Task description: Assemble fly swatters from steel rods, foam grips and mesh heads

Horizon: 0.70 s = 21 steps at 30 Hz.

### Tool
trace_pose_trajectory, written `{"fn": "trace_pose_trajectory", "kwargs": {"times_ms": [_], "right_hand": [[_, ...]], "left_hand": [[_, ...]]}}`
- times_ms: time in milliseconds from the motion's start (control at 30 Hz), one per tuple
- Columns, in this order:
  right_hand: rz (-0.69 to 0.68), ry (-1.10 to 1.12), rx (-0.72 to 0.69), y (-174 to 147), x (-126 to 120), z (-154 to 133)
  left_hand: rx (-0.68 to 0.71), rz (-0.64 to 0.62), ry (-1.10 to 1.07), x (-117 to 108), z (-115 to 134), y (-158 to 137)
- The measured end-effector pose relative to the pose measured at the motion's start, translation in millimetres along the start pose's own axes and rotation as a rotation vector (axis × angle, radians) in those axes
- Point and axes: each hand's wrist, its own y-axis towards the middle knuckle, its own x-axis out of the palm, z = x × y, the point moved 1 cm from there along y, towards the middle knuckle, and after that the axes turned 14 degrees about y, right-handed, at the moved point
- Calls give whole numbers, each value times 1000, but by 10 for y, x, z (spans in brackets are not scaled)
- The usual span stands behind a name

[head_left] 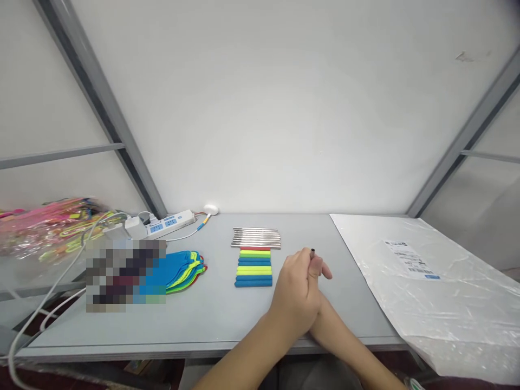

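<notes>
My left hand [298,290] is closed at the middle right of the table, its back toward me. A thin tube [312,253] with a dark end pokes up between its thumb and forefinger; the rest is hidden in the grip. Pressed against it from behind is my right hand [326,270], largely covered, with some bent fingers showing; what they hold is hidden. Just left of my hands lies a column of red, yellow and blue soft sleeves [254,271]. Beyond these, several silver metal rods [255,237] lie side by side.
Flat blue, yellow and green plastic pieces [174,271] are stacked on the left, beside a blurred patch. A white power strip [170,223] with cables stands behind them. Bagged colourful items [69,227] lie far left. A white plastic package [430,298] covers the table's right side.
</notes>
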Motion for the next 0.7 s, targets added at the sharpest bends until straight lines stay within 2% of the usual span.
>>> {"fn": "trace_pose_trajectory", "kwargs": {"times_ms": [100, 267, 433, 567, 700], "right_hand": [[-30, 22, 46, 31, -2, 14], [28, -3, 51, 51, -28, -68], [2, 16, 25, -9, -24, -119], [30, 24, -20, -44, 39, -105], [-79, -6, -15, -54, 108, -165]], "left_hand": [[-30, 32, 3, 35, -76, 34], [-34, 18, 30, 88, -132, -10], [-74, 104, -81, 98, -99, -106], [-141, 108, -158, 88, -106, -173], [-218, 118, -234, 7, -136, -237]]}}
